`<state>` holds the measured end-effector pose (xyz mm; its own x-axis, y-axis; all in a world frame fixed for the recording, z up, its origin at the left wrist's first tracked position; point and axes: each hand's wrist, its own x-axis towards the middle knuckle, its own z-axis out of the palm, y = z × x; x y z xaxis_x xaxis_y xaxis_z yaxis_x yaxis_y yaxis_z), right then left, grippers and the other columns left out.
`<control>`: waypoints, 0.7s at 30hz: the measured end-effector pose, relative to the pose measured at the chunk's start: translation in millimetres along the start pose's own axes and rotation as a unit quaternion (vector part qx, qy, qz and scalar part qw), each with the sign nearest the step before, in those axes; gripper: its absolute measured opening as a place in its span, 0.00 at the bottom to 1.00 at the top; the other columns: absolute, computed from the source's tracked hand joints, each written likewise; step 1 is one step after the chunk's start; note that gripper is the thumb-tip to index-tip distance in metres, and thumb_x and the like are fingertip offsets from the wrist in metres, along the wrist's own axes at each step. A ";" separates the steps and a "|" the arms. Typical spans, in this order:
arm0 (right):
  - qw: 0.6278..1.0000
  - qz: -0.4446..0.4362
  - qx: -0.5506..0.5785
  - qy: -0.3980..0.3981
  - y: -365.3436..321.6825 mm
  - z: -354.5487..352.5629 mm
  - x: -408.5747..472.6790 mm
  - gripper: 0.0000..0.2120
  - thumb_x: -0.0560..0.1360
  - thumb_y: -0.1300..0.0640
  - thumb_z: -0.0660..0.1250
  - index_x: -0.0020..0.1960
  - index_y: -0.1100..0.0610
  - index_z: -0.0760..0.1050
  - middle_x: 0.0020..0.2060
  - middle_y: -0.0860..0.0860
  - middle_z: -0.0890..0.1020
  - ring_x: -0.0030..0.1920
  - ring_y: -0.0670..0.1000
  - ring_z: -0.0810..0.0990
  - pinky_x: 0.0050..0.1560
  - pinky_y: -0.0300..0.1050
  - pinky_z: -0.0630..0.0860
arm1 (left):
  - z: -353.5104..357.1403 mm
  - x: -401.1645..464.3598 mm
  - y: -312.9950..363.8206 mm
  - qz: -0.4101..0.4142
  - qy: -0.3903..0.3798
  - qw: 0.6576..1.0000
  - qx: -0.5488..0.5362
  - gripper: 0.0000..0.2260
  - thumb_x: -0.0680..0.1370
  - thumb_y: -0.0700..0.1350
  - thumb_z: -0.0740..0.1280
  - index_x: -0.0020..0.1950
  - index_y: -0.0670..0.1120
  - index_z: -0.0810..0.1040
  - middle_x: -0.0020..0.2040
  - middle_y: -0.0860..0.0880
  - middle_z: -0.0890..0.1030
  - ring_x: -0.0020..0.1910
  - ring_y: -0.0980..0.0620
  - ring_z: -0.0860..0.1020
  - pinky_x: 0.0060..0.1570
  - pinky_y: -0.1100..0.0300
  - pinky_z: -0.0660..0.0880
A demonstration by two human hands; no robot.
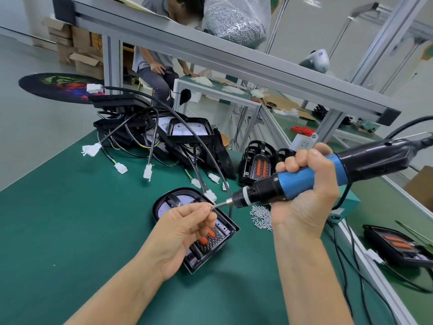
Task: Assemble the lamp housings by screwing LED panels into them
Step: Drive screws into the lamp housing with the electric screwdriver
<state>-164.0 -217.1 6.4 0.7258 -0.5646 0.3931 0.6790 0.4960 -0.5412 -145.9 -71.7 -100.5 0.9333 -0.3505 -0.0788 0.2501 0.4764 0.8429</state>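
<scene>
A black lamp housing (225,240) lies flat on the green mat, with a white LED panel (164,207) in its rounded end and orange reflectors in the middle. My left hand (185,228) hovers over it, pinching a small screw (210,208) against the bit tip. My right hand (307,195) grips a blue and black electric screwdriver (304,178), held nearly level with its bit pointing left at the screw. A loose heap of screws (261,215) lies on the mat just below the screwdriver.
A pile of black housings with cables and white connectors (164,134) fills the mat's far side. Two housings (256,166) stand upright behind the screwdriver; another (396,245) lies at the right. An aluminium frame shelf (234,57) carries a bag of screws (236,19). A person sits beyond.
</scene>
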 end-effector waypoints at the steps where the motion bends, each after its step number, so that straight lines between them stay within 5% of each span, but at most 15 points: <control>1: 1.000 -0.004 -0.003 -0.002 0.8 0.1 -1.2 0.09 0.67 0.64 0.63 0.45 0.55 0.69 0.27 0.47 0.71 0.26 0.45 0.70 0.32 0.38 0.71 | 1.0 -0.4 -0.9 0.002 0.007 1.000 -0.001 0.05 0.69 0.43 0.69 0.38 0.43 0.83 0.36 0.44 0.81 0.36 0.46 0.76 0.37 0.59 0.73; 10: 0.999 -0.032 -0.006 0.012 7.8 -1.3 -6.0 0.11 0.67 0.64 0.62 0.49 0.55 0.69 0.27 0.47 0.72 0.28 0.46 0.71 0.34 0.39 0.72 | 8.2 0.9 -1.7 0.052 0.052 0.997 0.015 0.06 0.71 0.42 0.68 0.37 0.44 0.84 0.34 0.46 0.82 0.30 0.53 0.78 0.33 0.59 0.74; 16: 0.990 0.082 -0.109 -0.034 2.9 -8.1 2.1 0.18 0.65 0.68 0.69 0.52 0.54 0.74 0.34 0.49 0.76 0.35 0.48 0.77 0.42 0.41 0.75 | 2.1 1.2 -2.1 0.061 0.103 0.992 0.029 0.11 0.75 0.35 0.66 0.35 0.42 0.83 0.32 0.45 0.82 0.28 0.51 0.79 0.28 0.64 0.76; 21: 0.997 0.065 -0.030 0.041 8.2 -9.5 2.4 0.14 0.73 0.71 0.62 0.50 0.54 0.73 0.31 0.47 0.76 0.30 0.46 0.75 0.36 0.38 0.76 | 1.7 5.6 -1.7 0.064 0.099 0.993 0.012 0.06 0.75 0.36 0.66 0.41 0.40 0.82 0.34 0.46 0.83 0.31 0.55 0.79 0.31 0.66 0.76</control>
<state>-157.8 -220.7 -4.2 0.7941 -0.5513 0.2558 0.5701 0.5301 -0.6277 -141.5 -75.9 -101.5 0.9900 -0.1218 -0.0716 0.1225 0.4867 0.8649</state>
